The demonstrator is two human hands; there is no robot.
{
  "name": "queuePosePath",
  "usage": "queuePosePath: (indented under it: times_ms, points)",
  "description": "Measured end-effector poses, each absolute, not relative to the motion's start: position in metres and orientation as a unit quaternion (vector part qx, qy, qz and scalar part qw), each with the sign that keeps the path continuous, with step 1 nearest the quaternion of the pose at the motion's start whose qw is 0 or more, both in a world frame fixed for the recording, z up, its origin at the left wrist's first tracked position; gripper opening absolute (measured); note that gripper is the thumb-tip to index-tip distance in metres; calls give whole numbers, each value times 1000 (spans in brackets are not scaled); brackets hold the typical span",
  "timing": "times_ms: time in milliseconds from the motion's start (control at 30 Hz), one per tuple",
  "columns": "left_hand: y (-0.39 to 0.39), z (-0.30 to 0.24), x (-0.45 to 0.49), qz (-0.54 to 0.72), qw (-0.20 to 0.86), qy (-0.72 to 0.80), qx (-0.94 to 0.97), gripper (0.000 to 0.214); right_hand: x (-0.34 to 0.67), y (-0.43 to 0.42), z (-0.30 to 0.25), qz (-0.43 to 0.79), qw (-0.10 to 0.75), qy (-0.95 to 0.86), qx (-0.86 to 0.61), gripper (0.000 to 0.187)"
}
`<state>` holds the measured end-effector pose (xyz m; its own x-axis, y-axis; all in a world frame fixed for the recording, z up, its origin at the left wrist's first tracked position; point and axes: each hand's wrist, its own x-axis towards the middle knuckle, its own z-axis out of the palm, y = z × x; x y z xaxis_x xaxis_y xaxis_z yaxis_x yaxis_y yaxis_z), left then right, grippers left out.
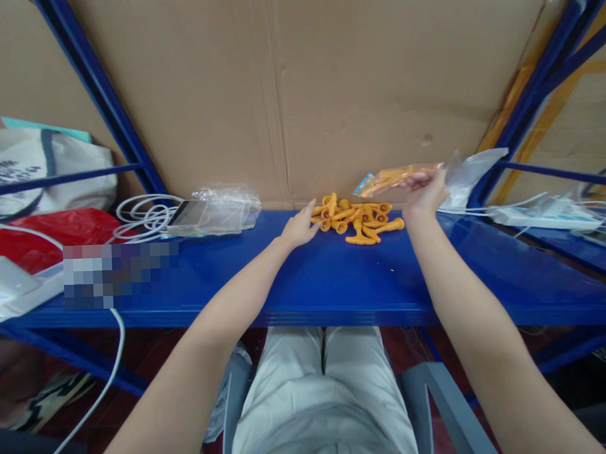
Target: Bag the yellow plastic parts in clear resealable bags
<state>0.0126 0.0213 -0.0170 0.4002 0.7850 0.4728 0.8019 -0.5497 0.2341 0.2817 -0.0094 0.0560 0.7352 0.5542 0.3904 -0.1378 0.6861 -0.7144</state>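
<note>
A pile of orange plastic pieces (355,215), several of them T-shaped with round cup-like ends, lies on the blue tabletop (334,279) near the cardboard back wall. My left hand (302,227) rests at the pile's left edge, fingers stretched out and apart, its fingertips by the nearest pieces. Raised above the right side of the pile, my right hand (427,191) is closed on a clear plastic packet (388,179) with orange pieces and a bit of blue print inside. Its palm side faces up, and part of the packet is hidden by the fingers.
Clear plastic bags (223,213) and a coiled white cable (146,216) lie to the left, near a red bag (49,236) and a white power strip (27,293). On the right are a whitish plastic bag (475,174) and another power strip (546,217). Blue metal posts (104,95) flank the cardboard.
</note>
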Motion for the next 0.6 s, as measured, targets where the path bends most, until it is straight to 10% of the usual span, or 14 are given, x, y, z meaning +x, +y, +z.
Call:
queuePosePath:
  times_ms: [200, 600]
  points:
    - [16, -11, 13, -364, 68, -462, -806, 84, 245, -15, 46, 367, 794, -385, -294, 32]
    - [11, -3, 6, -290, 58, -465, -834, 53, 232, -23, 27, 500, 682, -431, -314, 48]
